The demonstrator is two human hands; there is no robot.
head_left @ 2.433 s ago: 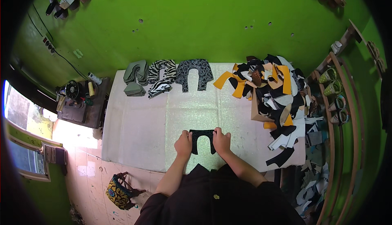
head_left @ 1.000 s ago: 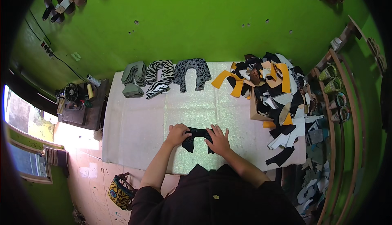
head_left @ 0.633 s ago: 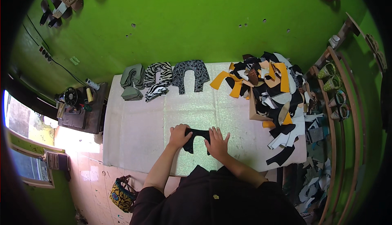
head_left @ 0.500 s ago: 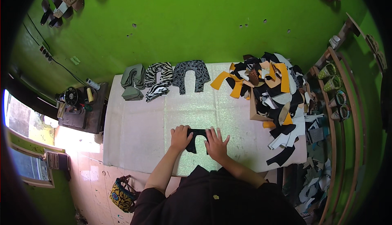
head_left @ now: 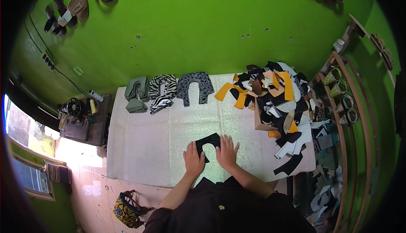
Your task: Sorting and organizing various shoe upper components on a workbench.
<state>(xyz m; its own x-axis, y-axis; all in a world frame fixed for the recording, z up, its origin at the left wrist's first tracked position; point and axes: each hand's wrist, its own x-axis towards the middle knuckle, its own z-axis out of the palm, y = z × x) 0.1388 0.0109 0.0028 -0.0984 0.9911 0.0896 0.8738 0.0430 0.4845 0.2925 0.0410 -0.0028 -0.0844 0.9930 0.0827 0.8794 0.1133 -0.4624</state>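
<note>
Turned askew since the earlier frame, the black arch [head_left: 207, 140] lay on the table [head_left: 139, 148] between your hands. Your left hand [head_left: 194, 161], now lower, rested flat with fingers close together; your right hand [head_left: 227, 153] had outstretched fingers; neither seemed to pinch. Light, even pressure probably best kept the arch uncreased. Beyond, rightward, the box [head_left: 260, 123] overflowed with black, white and orange scraps [head_left: 289, 90].

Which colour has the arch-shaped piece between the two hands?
The arch-shaped piece looks mainly black; the head view shows it.
</note>
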